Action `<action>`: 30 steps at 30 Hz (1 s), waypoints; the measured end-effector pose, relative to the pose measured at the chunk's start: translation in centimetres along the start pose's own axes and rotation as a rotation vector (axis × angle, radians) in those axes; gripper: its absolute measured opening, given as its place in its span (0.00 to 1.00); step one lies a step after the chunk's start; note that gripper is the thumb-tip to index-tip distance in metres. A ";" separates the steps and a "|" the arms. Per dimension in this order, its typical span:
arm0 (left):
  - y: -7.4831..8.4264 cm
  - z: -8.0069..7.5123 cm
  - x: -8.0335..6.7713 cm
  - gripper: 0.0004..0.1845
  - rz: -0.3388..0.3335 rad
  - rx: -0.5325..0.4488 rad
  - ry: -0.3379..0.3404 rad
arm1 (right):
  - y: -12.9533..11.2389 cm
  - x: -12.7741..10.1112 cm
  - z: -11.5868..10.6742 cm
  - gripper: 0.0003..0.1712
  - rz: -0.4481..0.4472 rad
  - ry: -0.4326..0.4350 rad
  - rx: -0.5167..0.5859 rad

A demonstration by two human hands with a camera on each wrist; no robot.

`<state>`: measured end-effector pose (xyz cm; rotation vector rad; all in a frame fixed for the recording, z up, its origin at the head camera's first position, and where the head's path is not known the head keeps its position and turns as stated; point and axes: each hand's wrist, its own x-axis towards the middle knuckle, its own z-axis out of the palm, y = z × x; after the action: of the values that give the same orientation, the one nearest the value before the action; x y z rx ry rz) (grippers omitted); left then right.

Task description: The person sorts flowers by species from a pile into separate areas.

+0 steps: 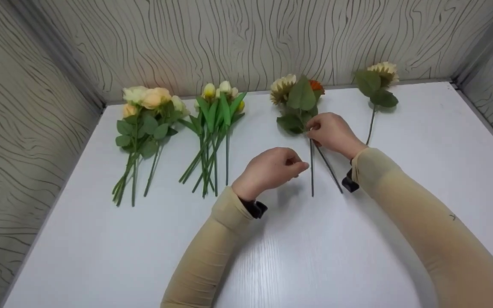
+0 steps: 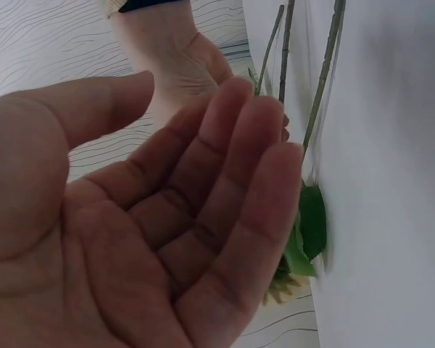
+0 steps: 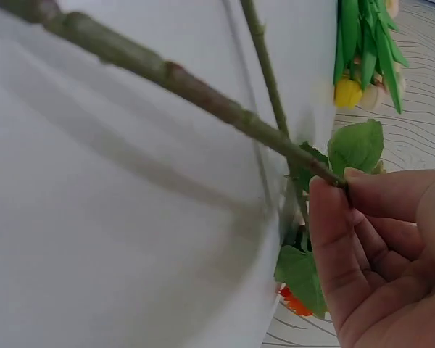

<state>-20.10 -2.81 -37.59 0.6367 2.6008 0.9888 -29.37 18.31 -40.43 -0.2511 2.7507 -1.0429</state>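
Note:
My right hand (image 1: 332,132) pinches a thin green flower stem (image 3: 203,94) between thumb and forefinger, just below the leaves. Beside that stem runs a second one (image 3: 267,69), and the two cross near my fingertips. At their far end are a cream bloom (image 1: 283,89) and an orange bloom (image 1: 316,87), partly hidden behind a broad green leaf (image 1: 301,94); I cannot tell which bloom the pinched stem bears. Left of the stems, my left hand (image 1: 272,167) hovers over the table, fingers loosely bent, holding nothing, as its palm (image 2: 123,268) shows in the left wrist view.
Peach and cream roses (image 1: 155,97) lie in a bunch at the left of the white table (image 1: 298,265). Tulips (image 1: 225,87) with crossed stems lie in the middle. A single cream flower (image 1: 383,72) lies at right. Patterned panels (image 1: 229,42) stand behind and at both sides.

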 end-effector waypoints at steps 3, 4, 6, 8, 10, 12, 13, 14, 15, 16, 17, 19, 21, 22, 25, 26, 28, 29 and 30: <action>0.1 0.1 0.0 0.13 -0.003 0.004 -0.003 | 0.4 0.1 0.5 0.15 0.004 0.017 -0.017; 0.1 0.1 0.0 0.12 -0.004 0.005 -0.005 | 0.5 0.1 0.6 0.14 0.008 0.022 -0.019; 0.1 0.2 0.0 0.12 -0.003 0.010 -0.006 | 0.6 0.0 0.8 0.14 0.017 0.022 -0.016; 0.1 0.2 0.1 0.13 -0.001 0.013 -0.009 | 0.6 -0.1 0.9 0.13 0.026 0.020 -0.017; 0.2 0.3 0.1 0.13 0.003 0.018 -0.015 | 0.7 -0.3 0.9 0.12 0.039 0.008 -0.011; 0.2 0.4 0.1 0.13 0.005 0.022 -0.018 | 0.7 -0.4 0.9 0.12 0.046 -0.001 -0.005; 0.2 0.4 0.2 0.13 0.005 0.022 -0.021 | 0.7 -0.5 0.9 0.12 0.050 -0.004 -0.001; 0.2 0.5 0.2 0.13 0.003 0.022 -0.022 | 0.8 -0.5 0.9 0.13 0.055 -0.008 0.007; 0.2 0.5 0.2 0.13 0.002 0.025 -0.023 | 0.8 -0.6 0.8 0.13 0.057 -0.009 0.012; 0.2 0.5 0.2 0.13 -0.001 0.027 -0.022 | 0.9 -0.6 0.8 0.13 0.057 -0.006 0.013; 0.2 0.6 0.2 0.13 -0.001 0.032 -0.021 | 0.9 -0.7 0.6 0.14 0.059 -0.001 0.014; 0.2 0.7 0.2 0.13 0.002 0.046 -0.014 | 1.1 -0.8 0.1 0.16 0.072 0.006 0.030; 0.4 0.8 0.1 0.13 0.015 0.072 -0.004 | 1.4 -1.0 -0.8 0.17 0.077 0.023 0.033; 0.5 0.9 0.1 0.13 0.025 0.087 0.002 | 1.7 -1.0 -1.3 0.17 0.084 0.035 0.035; 1.0 1.5 0.0 0.12 0.090 0.155 0.013 | 3.0 -1.3 -3.2 0.16 0.104 0.098 0.022; 1.2 1.8 -0.1 0.13 0.125 0.185 0.014 | 3.6 -1.5 -3.9 0.15 0.110 0.129 0.009; 1.8 2.5 -0.2 0.14 0.208 0.269 0.010 | 5.1 -1.7 -5.1 0.16 0.136 0.195 -0.009; 2.1 3.0 -0.2 0.15 0.257 0.324 0.008 | 5.8 -1.9 -5.7 0.17 0.148 0.229 -0.014; 2.3 3.4 -0.3 0.17 0.307 0.381 0.007 | 6.5 -2.0 -6.3 0.18 0.165 0.255 -0.011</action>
<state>-17.73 0.52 -38.45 1.1533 2.7741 0.5670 -29.47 27.58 -39.95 0.1155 2.9381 -1.0830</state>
